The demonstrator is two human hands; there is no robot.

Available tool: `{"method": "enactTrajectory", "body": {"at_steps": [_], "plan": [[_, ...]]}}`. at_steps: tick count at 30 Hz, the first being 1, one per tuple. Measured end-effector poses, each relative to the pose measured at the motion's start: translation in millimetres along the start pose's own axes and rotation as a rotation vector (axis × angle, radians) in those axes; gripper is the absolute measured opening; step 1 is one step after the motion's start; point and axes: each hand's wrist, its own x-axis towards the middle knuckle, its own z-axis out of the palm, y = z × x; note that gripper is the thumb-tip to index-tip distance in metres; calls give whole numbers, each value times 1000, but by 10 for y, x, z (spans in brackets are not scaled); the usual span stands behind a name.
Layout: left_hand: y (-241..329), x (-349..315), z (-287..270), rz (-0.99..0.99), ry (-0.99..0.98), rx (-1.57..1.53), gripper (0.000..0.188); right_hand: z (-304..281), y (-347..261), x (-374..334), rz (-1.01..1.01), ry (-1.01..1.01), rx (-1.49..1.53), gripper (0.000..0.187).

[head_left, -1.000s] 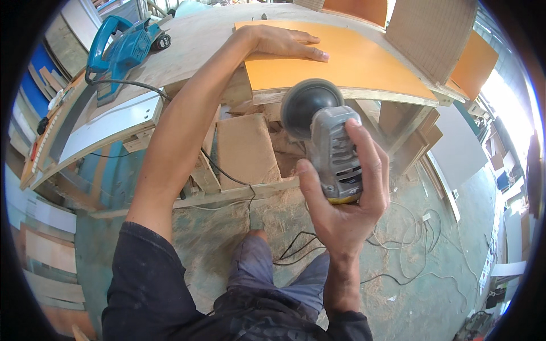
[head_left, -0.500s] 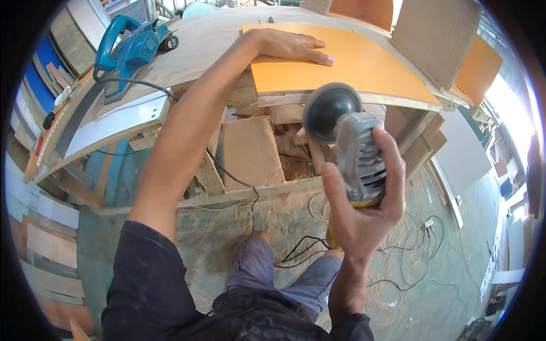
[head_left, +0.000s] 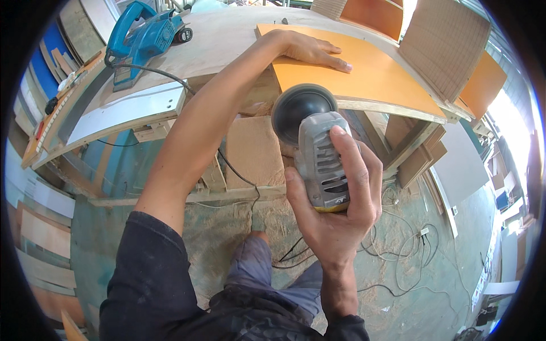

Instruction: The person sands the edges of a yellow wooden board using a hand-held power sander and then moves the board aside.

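Blue power tool [head_left: 145, 40]: upper left of the frame, resting on the tabletop [head_left: 227, 37], its dark cord [head_left: 153, 73] trailing right toward the left forearm.

White panel [head_left: 122, 116]: left of the frame, below the blue power tool, sloping up to the right.

Wooden block [head_left: 256, 153]: centre of the frame, below the orange board, dusted with sawdust.

Left hand [head_left: 310, 50]: upper centre, palm down on the left part of the orange board; fingers extended and partly spread, laid over the surface, gripping nothing.

Grey sander [head_left: 324, 156]: centre of the frame, inside the right hand and below the left hand. Round black disc [head_left: 301, 113] at its upper end, overlapping the board's near left corner in view; contact with the edge cannot be told.

Right hand [head_left: 344, 207]: right of centre, curled around the sander's body; thumb along the left side, fingers along the right, opened only to the width of the tool.

Orange board [head_left: 378, 74]: upper centre to upper right, flat, under the left hand and above the right hand; pale near edge exposed.

Cables [head_left: 406, 250]: lower right, looped on the floor [head_left: 392, 310].

Brown panel [head_left: 446, 48]: upper right, standing upright beyond the orange board.
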Motion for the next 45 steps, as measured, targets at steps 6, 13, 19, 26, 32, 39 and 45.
{"method": "enactTrajectory", "body": {"at_steps": [6, 13, 19, 26, 32, 39, 45], "plan": [[-43, -43, 16, 0, 6, -31, 127, -63, 139, -28, -12, 22, -41, 70], [-23, -38, -35, 6, -27, -11, 126, -84, 27, 4, -37, -13, -25, 69], [-24, 33, 2, -5, -26, -10, 140, 64, -114, -54, 5, -39, -16, 70], [-11, -72, -49, 5, -21, -11, 116, -116, 73, -14, -25, -38, -119, 72], [42, -33, -40, -28, -15, 9, 130, -365, 288, 28, 319, 145, 45, 69], [-109, 75, -2, 11, -39, -22, 131, -100, -47, -41, -5, -70, -12, 71], [27, -51, -68, -9, -13, 66, 125, -46, -87, -20, 61, -45, -26, 70]]}}
